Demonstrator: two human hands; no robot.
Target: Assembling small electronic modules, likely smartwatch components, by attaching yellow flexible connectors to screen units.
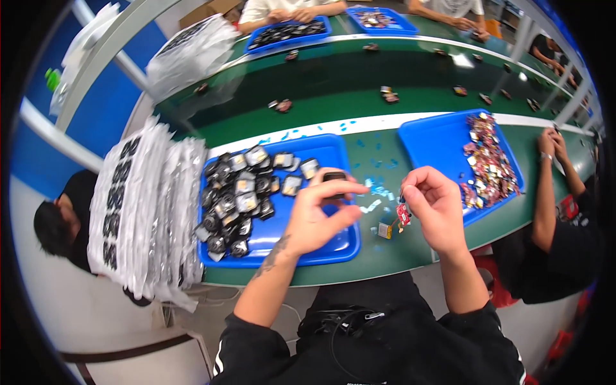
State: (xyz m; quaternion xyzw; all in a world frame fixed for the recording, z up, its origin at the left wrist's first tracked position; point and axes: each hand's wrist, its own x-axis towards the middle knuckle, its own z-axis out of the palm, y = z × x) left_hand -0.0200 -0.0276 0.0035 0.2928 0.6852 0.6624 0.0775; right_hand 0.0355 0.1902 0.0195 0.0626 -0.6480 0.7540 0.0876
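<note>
My left hand (314, 221) is over the right side of a blue tray (301, 247) of small black casings (247, 186) with pale backs. A dark casing (333, 183) sits in its curled fingers, while the thumb and index finger stretch apart toward the right. My right hand (437, 208) is closed in a pinch. From its fingertips hangs a small red circuit board (403, 213), with a silvery-yellow battery (385, 230) dangling beside it above the green table. The fingers partly hide the board's upper end.
Another blue tray (430, 141) holds a heap of small circuit boards (487, 160). Blue film scraps (378, 190) litter the table between the trays. Wrapped white stacks (138, 205) stand at left. Boards lie along the green conveyor (333, 77). A co-worker's arms (545, 186) are at right; others sit opposite.
</note>
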